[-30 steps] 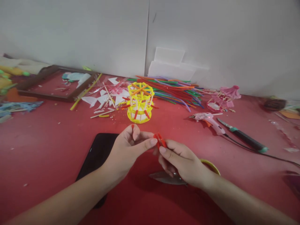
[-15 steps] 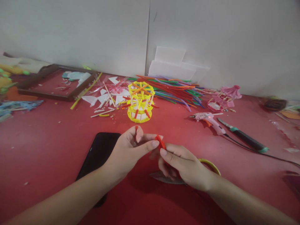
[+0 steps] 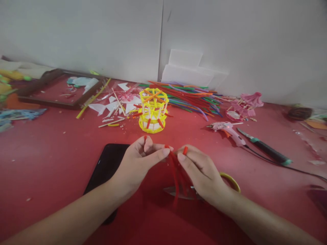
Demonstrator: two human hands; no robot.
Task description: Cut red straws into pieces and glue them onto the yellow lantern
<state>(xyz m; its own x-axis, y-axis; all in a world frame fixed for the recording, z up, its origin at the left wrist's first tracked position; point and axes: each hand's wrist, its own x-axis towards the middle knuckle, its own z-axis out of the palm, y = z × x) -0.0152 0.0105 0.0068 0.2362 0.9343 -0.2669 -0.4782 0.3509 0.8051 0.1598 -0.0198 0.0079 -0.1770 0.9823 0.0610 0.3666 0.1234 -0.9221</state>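
Between finger and thumb, my left hand (image 3: 139, 158) pinches a short red pipe cleaner piece (image 3: 167, 146). Another red bit pokes out by its curled fingers. My right hand (image 3: 203, 168) is closed on a second red pipe cleaner piece (image 3: 185, 150), its tip standing above the thumb. Blurred red strands (image 3: 175, 177) show below and between the hands. Scissors with a yellow handle (image 3: 233, 181) lie under my right hand, partly hidden. Beyond the hands stands a yellow two-tier pipe cleaner frame (image 3: 153, 127) with red and orange spokes and pale sticks.
A black phone (image 3: 107, 163) lies under my left forearm. To the right are a pink glue gun (image 3: 231, 132), a craft knife (image 3: 270, 152) and a pink model (image 3: 249, 103). Behind are colourful pipe cleaners (image 3: 189, 97), white scraps (image 3: 112, 106) and a brown frame (image 3: 51, 102).
My hands have drawn slightly apart, the right moving right and up. Red strands now show between them. The red piece that was held between both hands now appears as separate pieces.
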